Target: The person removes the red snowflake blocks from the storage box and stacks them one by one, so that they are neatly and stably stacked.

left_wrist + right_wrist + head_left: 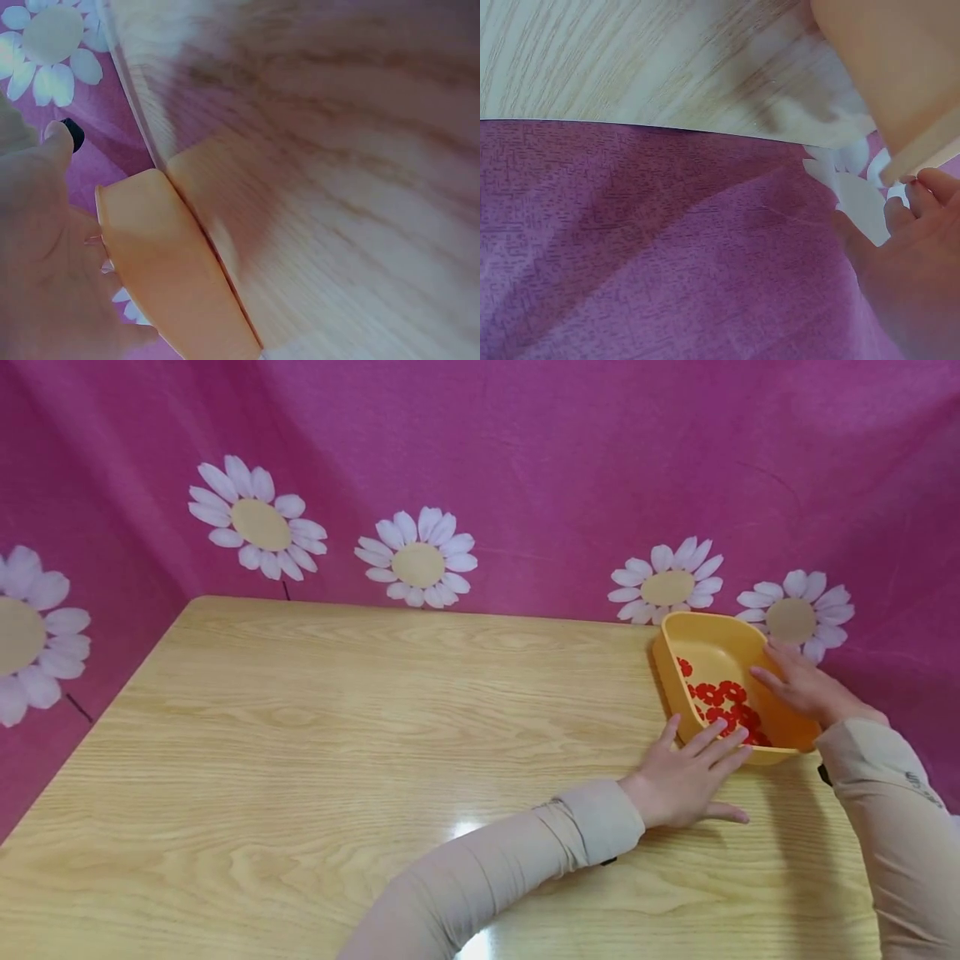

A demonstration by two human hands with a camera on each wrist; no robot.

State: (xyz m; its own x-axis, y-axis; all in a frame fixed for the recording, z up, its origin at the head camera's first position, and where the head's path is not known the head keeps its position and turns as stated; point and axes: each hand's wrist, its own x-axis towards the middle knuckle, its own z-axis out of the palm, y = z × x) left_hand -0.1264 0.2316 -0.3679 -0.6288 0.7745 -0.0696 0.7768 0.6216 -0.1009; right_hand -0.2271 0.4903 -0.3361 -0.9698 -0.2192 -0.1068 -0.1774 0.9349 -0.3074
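A yellow-orange plastic bin [705, 643] stands at the table's far right corner. Inside it, several red flower-shaped pieces [731, 692] lie on the bottom. My left hand [682, 781] has its fingers spread, with the fingertips overlapping the bin's near left rim. On the opposite side, my right hand [810, 685] is at the right rim with its fingers extended. The left wrist view shows the bin's outer wall [172, 270] beside the left palm. In the right wrist view, the fingertips are right at the bin's rim [922, 154].
A light wood-grain table [337, 760] spreads out to the left of the bin. Behind it hangs a magenta cloth [525, 460] printed with white daisies. The table's back edge runs close behind the bin.
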